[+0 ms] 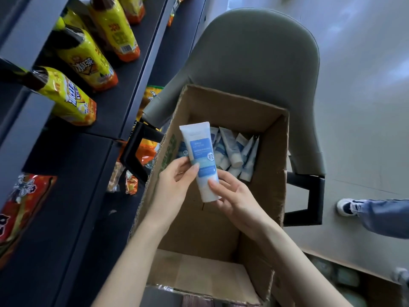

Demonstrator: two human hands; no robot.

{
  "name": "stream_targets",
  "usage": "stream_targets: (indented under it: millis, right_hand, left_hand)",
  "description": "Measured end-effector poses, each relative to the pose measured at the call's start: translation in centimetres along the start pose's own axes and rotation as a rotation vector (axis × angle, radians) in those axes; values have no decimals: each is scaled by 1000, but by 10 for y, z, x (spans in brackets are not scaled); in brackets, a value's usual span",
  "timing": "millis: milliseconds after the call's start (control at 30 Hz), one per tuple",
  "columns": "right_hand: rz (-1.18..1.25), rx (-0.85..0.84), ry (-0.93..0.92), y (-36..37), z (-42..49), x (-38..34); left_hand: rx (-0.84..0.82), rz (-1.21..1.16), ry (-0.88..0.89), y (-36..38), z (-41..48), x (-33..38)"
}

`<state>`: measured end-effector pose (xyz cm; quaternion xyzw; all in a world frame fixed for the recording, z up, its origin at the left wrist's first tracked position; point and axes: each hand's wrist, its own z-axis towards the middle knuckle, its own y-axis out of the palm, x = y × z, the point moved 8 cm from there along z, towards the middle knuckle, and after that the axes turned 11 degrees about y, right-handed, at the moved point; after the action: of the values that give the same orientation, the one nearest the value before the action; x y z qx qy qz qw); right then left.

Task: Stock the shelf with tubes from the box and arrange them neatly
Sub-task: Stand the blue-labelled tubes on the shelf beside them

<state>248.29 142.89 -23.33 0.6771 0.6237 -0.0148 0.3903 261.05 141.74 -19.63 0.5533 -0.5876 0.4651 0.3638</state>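
Observation:
A white tube with a blue label [200,151] is held above the open cardboard box [272,156], flat crimped end up and cap end down. My left hand [174,185] holds its left side with the thumb across the label. My right hand [232,198] holds the lower end, thumb on the tube's front. Several more white and blue tubes [234,151] lie heaped in the box's far corner. The dark shelf [106,111] stands to the left.
Yellow bottles [81,56] stand on the upper shelf boards, and red snack bags [20,209] lie lower left. The box rests on a grey armchair [254,52] with black armrests [309,200]. Another person's leg and shoe [363,209] are at right.

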Motion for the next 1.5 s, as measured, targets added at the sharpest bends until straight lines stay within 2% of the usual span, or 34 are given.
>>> stream_targets:
  millis: [167, 400, 667, 733, 900, 967, 1067, 1167, 1367, 1433, 1500]
  right_hand:
    - [-141, 5, -25, 8, -5, 2]
    - [-161, 9, -36, 16, -5, 9]
    - [-135, -122, -3, 24, 20, 8]
    - [-217, -46, -6, 11, 32, 1]
    - [-725, 571, -134, -63, 73, -34]
    - [-979, 687, -110, -83, 95, -44]
    - [-1241, 728, 7, -105, 131, -49]
    - [-1293, 727, 156, -126, 153, -45]
    - [-1395, 735, 170, -133, 163, -52]
    - [-1284, 724, 195, -132, 160, -53]
    - [-957, 689, 248, -132, 149, -48]
  left_hand:
    - [-1, -112, -2, 0, -3, -5]
    - [45, -183, -1, -8, -7, -9]
    - [125, -243, 1, -30, -1, -4]
    - [151, -288, -12, -39, 0, -4]
    - [173, -298, -60, -59, 2, -11]
    - [184, -293, -72, -66, 2, -13]
    - [210, -294, -85, -74, -1, -17]
    - [250, -293, -99, -81, -8, -23]
    - [311, -311, -100, -91, -24, -23]
    - [324, -319, -90, -91, -29, -20]
    - [334, -329, -76, -90, -34, -16]
